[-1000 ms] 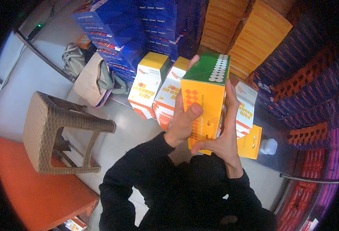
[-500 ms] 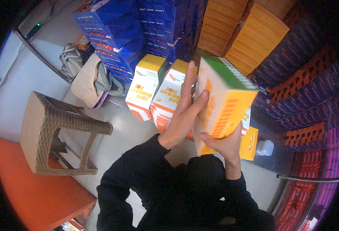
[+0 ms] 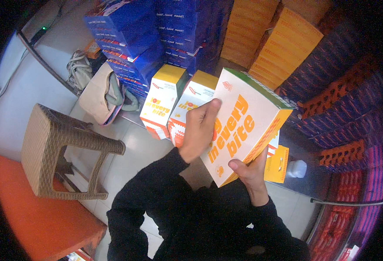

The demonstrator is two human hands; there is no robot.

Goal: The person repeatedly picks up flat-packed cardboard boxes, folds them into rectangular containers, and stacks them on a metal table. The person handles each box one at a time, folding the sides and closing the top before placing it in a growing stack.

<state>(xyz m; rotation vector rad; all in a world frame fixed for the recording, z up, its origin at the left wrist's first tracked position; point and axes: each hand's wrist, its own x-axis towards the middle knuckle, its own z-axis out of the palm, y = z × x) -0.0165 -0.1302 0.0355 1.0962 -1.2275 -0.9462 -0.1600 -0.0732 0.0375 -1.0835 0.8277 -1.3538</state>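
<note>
Between my hands is a cardboard food box (image 3: 248, 117), tilted, its white printed face toward me and its yellow and green sides to the right and top. My left hand (image 3: 199, 130) is closed on the box's left edge, thumb along the white face and fingers curled, partly hidden. My right hand (image 3: 251, 173) grips the lower right edge, thumb on the white face and fingers underneath, out of sight. Behind my left hand stand a white box with a yellow top (image 3: 160, 100) and a similar box (image 3: 204, 79), partly covered.
Blue boxes (image 3: 126, 35) and yellow boxes (image 3: 283, 43) are stacked at the back, with more cartons along the right. A yellow carton (image 3: 277, 165) lies beside a white container (image 3: 296, 168). At left are a woven-pattern stool (image 3: 80, 130), an orange table (image 3: 35, 213) and a beige bag (image 3: 98, 98).
The box has turned so its white printed face now shows broadly. My left hand has gone from spread fingers to a closed grip at its left edge; the right hand still holds it.
</note>
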